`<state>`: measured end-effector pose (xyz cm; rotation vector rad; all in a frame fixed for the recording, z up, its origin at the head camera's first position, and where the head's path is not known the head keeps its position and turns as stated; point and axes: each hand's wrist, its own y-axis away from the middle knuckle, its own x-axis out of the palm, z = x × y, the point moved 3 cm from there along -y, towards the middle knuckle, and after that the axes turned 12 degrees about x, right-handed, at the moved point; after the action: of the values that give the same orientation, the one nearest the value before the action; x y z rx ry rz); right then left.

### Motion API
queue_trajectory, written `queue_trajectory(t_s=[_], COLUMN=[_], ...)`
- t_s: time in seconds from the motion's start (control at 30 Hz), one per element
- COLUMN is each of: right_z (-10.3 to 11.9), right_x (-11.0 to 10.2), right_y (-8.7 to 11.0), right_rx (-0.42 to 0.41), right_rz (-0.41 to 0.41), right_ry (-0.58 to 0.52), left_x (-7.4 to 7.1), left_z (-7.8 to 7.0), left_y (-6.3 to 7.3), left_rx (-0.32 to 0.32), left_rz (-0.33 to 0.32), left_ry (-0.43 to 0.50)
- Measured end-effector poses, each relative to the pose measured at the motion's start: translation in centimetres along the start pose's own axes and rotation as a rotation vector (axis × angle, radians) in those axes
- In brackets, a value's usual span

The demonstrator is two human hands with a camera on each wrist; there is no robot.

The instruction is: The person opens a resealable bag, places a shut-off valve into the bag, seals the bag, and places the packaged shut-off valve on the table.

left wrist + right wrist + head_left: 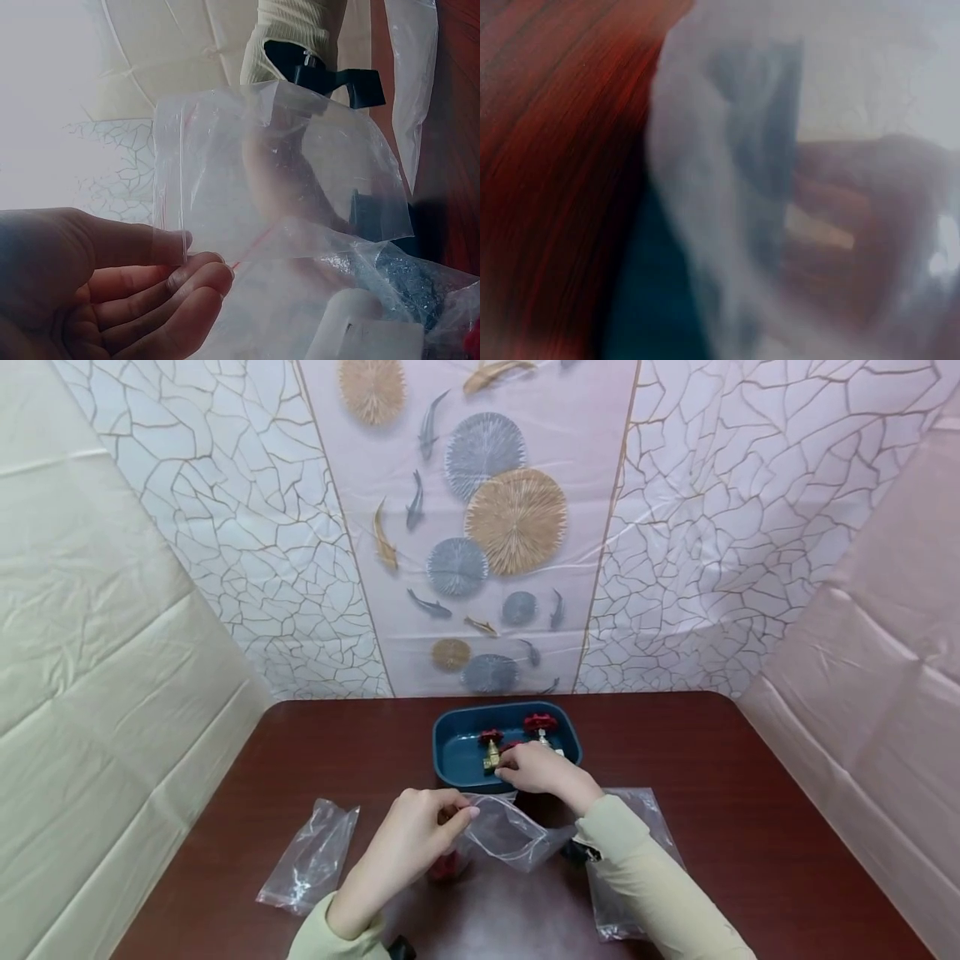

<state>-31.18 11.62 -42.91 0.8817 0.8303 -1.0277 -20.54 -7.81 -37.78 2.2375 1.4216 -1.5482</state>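
Beside the long blue tray (459,756), the left hand (422,828) pinches a clear plastic bag (510,832), maybe to open it; I can't tell if the right hand (543,771) grips the gold metal valve (492,752) inside the tray.

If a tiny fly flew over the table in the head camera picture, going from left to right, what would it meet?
Crumpled clear bag → left hand → open clear bag pinched by that hand → flat clear bag on the right.
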Motion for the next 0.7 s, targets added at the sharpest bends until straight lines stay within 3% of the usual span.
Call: queue_trajectory(t_s=[0.33, 0.7], right_z=[-0.8, 0.5], right_x=[0.5, -0.4], right_y=[-2.0, -3.2], right_rx=[0.111, 0.201], right_rz=[-0.034, 0.145], right_ry=[0.073, 0.260], left_x=[0.2, 0.0], left_z=[-0.1, -0.1], left_y=[0.0, 0.0], left_rx=[0.011, 0.021], left_rz=[-0.007, -0.021], left_ry=[0.010, 0.004])
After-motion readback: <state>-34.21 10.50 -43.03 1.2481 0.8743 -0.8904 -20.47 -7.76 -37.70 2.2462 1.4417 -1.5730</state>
